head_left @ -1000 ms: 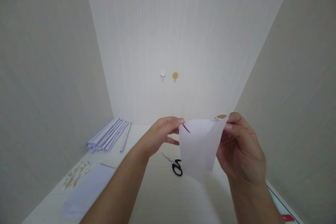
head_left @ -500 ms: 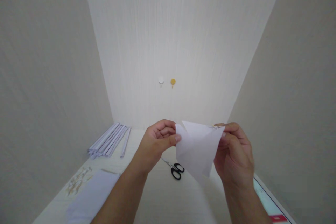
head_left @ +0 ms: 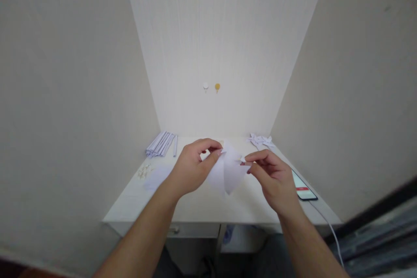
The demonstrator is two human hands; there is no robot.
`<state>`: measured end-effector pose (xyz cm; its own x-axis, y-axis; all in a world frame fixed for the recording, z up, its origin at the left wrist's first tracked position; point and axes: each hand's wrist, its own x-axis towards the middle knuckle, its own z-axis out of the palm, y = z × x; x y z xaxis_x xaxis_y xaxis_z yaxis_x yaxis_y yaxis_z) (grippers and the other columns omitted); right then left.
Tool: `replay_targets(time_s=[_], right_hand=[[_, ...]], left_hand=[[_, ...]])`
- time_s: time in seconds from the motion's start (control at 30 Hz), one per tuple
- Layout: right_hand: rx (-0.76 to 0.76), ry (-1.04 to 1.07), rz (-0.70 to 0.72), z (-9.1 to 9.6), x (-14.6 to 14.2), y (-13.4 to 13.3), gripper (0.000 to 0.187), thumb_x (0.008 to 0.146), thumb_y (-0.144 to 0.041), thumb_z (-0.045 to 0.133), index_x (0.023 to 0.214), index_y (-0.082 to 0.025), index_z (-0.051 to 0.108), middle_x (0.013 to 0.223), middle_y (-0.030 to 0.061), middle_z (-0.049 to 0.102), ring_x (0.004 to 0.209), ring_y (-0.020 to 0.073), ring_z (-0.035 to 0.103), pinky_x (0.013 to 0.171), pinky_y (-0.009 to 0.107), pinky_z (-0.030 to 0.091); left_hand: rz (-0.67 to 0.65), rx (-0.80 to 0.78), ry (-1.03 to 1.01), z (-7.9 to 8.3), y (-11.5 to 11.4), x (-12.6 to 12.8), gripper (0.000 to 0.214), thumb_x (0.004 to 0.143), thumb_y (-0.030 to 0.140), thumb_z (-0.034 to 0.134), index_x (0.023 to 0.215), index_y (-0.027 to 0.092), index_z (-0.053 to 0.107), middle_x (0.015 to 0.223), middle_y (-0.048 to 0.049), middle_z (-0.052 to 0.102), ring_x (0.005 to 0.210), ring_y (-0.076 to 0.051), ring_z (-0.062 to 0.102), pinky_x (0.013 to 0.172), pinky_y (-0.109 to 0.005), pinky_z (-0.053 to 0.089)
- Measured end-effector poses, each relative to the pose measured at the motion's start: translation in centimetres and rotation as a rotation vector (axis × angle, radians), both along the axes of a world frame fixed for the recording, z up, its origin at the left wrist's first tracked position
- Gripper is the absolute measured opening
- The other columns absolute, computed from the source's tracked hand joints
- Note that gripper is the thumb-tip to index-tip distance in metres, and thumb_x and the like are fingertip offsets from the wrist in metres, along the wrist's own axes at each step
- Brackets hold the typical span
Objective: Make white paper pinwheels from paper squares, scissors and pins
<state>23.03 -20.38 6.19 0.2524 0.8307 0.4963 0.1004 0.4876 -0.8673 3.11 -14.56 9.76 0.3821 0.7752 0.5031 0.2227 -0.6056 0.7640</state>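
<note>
A sheet of white paper, creased and bent, is held up above the desk between my two hands. My left hand pinches its upper left part between thumb and fingers. On the other side, my right hand has thumb and fingertips closed on a right corner of the sheet. A tiny white piece shows at the right fingertips; its kind is too small to make out. The scissors seen earlier are now out of sight.
A bundle of white paper sticks and folded paper pinwheels lie at the back. Small pale pieces and paper sheets are at left. A phone with a cable lies right. Walls enclose the desk.
My view has moved back, so the desk's front edge, the pinwheels and more of the phone show. The paper is more bent, and my hands have come closer together.
</note>
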Motion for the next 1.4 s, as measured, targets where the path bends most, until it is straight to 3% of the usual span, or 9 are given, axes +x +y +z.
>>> replay_targets(time_s=[0.1, 0.3, 0.4, 0.53, 0.7, 0.87, 1.4], right_hand=[[-0.05, 0.006, 0.048, -0.2, -1.7, -4.4, 0.007, 0.077, -0.025, 0.077, 0.079, -0.02, 0.072, 0.073, 0.0008, 0.071, 0.066, 0.0148, 0.061, 0.06, 0.026, 0.048], [-0.005, 0.078, 0.13, -0.5, -4.9, -11.8, 0.006, 0.078, -0.019, 0.078, 0.08, -0.022, 0.072, 0.075, -0.0004, 0.073, 0.071, 0.0138, 0.066, 0.066, 0.025, 0.051], [0.01, 0.071, 0.143, 0.0, -5.7, -14.6, 0.004, 0.081, -0.021, 0.077, 0.082, -0.022, 0.072, 0.075, 0.0001, 0.074, 0.07, 0.0142, 0.068, 0.064, 0.025, 0.053], [0.025, 0.014, 0.144, 0.8, -5.8, -16.8, 0.005, 0.081, -0.019, 0.076, 0.081, -0.021, 0.072, 0.075, 0.0011, 0.074, 0.067, 0.0145, 0.068, 0.059, 0.024, 0.053], [0.075, -0.049, 0.173, 0.8, -5.4, -17.2, 0.012, 0.082, -0.011, 0.068, 0.082, -0.022, 0.07, 0.075, 0.0015, 0.072, 0.072, 0.0171, 0.069, 0.065, 0.028, 0.055], [0.067, -0.062, 0.236, 0.3, -4.8, -15.7, 0.02, 0.082, -0.005, 0.064, 0.086, -0.024, 0.07, 0.078, 0.001, 0.073, 0.076, 0.0173, 0.07, 0.068, 0.029, 0.055], [-0.05, 0.098, 0.297, -1.5, -5.1, -11.1, 0.012, 0.08, -0.011, 0.072, 0.081, -0.023, 0.072, 0.075, 0.0011, 0.074, 0.069, 0.0155, 0.071, 0.062, 0.025, 0.058]], left_hand=[[-0.084, -0.071, 0.014, -0.1, -5.0, -1.6, 0.019, 0.093, 0.033, 0.06, 0.093, 0.019, 0.073, 0.089, -0.0045, 0.073, 0.083, -0.018, 0.063, 0.071, -0.026, 0.045], [-0.117, -0.161, -0.053, -0.7, -13.4, -4.2, 0.024, 0.092, 0.039, 0.062, 0.089, 0.017, 0.069, 0.084, -0.0028, 0.069, 0.074, -0.015, 0.058, 0.064, -0.023, 0.042], [-0.172, -0.234, -0.104, -1.1, -16.2, -4.9, 0.025, 0.092, 0.042, 0.063, 0.09, 0.017, 0.067, 0.086, -0.0032, 0.07, 0.072, -0.013, 0.058, 0.064, -0.023, 0.043], [-0.238, -0.29, -0.183, -1.7, -18.1, -5.2, 0.023, 0.092, 0.04, 0.066, 0.096, 0.017, 0.069, 0.09, -0.0066, 0.073, 0.081, -0.017, 0.065, 0.072, -0.027, 0.047], [-0.247, -0.289, -0.253, -2.0, -18.4, -4.7, 0.02, 0.09, 0.036, 0.069, 0.097, 0.018, 0.074, 0.088, -0.0077, 0.074, 0.085, -0.02, 0.068, 0.076, -0.03, 0.051], [-0.318, -0.34, -0.326, -2.2, -17.0, -4.0, 0.017, 0.09, 0.036, 0.07, 0.091, 0.019, 0.073, 0.084, -0.006, 0.072, 0.079, -0.019, 0.067, 0.076, -0.031, 0.052], [-0.342, -0.629, -0.485, -4.1, -12.7, -2.6, 0.018, 0.079, 0.032, 0.079, 0.082, 0.016, 0.071, 0.075, -0.0045, 0.071, 0.064, -0.015, 0.065, 0.059, -0.025, 0.051]])
